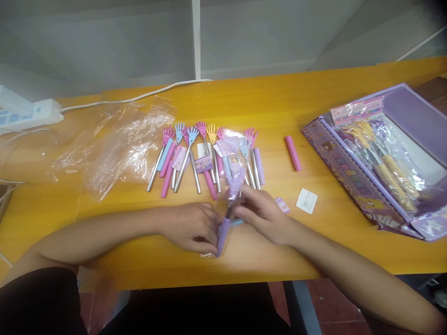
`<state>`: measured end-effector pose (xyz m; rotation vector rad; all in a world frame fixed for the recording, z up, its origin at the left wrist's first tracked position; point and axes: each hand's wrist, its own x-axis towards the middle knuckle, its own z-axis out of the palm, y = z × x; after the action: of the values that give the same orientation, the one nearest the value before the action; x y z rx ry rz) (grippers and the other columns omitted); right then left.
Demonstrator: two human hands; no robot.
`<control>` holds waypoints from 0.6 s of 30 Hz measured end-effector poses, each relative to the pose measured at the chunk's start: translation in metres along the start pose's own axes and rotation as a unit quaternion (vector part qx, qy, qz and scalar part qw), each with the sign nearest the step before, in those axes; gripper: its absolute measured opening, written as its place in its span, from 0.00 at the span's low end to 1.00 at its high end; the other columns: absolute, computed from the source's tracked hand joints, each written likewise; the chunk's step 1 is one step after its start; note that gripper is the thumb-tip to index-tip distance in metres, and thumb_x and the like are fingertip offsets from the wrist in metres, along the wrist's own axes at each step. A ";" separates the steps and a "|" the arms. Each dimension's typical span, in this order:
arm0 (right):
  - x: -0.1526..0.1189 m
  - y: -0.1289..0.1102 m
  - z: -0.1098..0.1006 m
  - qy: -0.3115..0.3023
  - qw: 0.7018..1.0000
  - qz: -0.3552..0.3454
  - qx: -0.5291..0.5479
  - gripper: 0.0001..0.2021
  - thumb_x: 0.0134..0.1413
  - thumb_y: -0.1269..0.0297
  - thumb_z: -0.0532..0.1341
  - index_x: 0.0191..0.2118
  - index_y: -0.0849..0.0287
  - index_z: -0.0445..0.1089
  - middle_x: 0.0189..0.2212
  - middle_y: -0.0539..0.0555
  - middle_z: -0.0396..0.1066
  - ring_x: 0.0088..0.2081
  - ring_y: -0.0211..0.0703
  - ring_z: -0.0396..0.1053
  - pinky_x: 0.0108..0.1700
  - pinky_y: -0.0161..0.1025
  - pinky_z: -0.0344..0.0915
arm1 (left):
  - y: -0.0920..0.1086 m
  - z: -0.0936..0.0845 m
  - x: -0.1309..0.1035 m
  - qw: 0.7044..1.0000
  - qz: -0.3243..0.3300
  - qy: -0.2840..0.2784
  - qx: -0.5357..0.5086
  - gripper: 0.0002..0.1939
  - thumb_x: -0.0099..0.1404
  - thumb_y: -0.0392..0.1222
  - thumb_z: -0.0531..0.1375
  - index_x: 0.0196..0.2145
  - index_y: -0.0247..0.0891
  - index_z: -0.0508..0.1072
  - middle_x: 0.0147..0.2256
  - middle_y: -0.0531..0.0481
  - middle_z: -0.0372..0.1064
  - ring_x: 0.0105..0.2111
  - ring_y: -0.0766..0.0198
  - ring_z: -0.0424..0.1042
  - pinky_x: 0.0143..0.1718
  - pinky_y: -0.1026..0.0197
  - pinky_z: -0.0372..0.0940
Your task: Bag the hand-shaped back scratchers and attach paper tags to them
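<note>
A purple back scratcher (pixel 224 232) with a hand-shaped head lies in a clear plastic sleeve between my hands, near the table's front edge. My left hand (pixel 195 228) is closed on the sleeve at the handle's lower end. Around the upper part of the sleeve, beside the purple head, the fingers of my right hand (pixel 263 214) are closed. Just beyond, several metal rods with pink, blue and yellow hand-shaped heads (pixel 211 134) lie among loose pink, blue and purple handle tubes (pixel 167 179) and small printed cards (pixel 203 164).
Crumpled clear bags (pixel 129 153) spread at the left, near a white power strip (pixel 31 114) and its cable. An open purple box (pixel 352 181) holding bagged scratchers stands at the right. A pink tube (pixel 292 153) and a white card (pixel 306 201) lie before it.
</note>
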<state>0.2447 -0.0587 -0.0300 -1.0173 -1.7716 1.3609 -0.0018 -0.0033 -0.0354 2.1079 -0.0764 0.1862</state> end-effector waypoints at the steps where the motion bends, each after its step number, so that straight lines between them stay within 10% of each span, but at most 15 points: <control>1: 0.001 0.000 0.000 0.023 0.999 0.019 0.043 0.17 0.74 0.46 0.60 0.43 0.56 0.68 0.29 0.48 0.70 0.26 0.36 0.65 0.28 0.34 0.62 | 0.001 0.001 0.000 1.000 -0.003 -0.009 0.004 0.09 0.74 0.41 0.65 0.34 0.45 0.82 0.29 0.47 0.82 0.36 0.56 0.80 0.49 0.54 0.70; 5: 0.003 -0.001 0.002 0.063 0.984 0.064 0.154 0.18 0.70 0.46 0.66 0.41 0.56 0.67 0.22 0.42 0.61 0.20 0.32 0.57 0.22 0.32 0.56 | 0.000 0.000 -0.002 0.999 -0.039 0.001 -0.029 0.12 0.75 0.45 0.63 0.34 0.43 0.81 0.29 0.46 0.79 0.34 0.57 0.77 0.45 0.55 0.70; 9: 0.004 -0.002 0.005 0.029 0.983 0.098 0.154 0.18 0.67 0.48 0.69 0.38 0.56 0.66 0.21 0.43 0.67 0.19 0.33 0.64 0.22 0.32 0.62 | -0.002 -0.003 -0.005 0.979 -0.099 0.147 -0.096 0.13 0.77 0.50 0.62 0.42 0.38 0.78 0.37 0.43 0.79 0.37 0.60 0.77 0.40 0.61 0.70; 18: 0.005 -0.002 0.000 -0.032 0.994 -0.040 -0.099 0.09 0.73 0.59 0.64 0.40 0.58 0.73 0.30 0.49 0.76 0.29 0.35 0.72 0.33 0.32 0.66 | -0.013 0.003 -0.008 0.877 -0.178 0.325 -0.306 0.15 0.75 0.50 0.65 0.48 0.35 0.73 0.33 0.51 0.74 0.29 0.66 0.75 0.32 0.65 0.71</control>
<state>0.2419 -0.0546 -0.0273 -1.0046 -2.0034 1.1994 -0.0074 0.0003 -0.0491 1.3088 0.5822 0.5587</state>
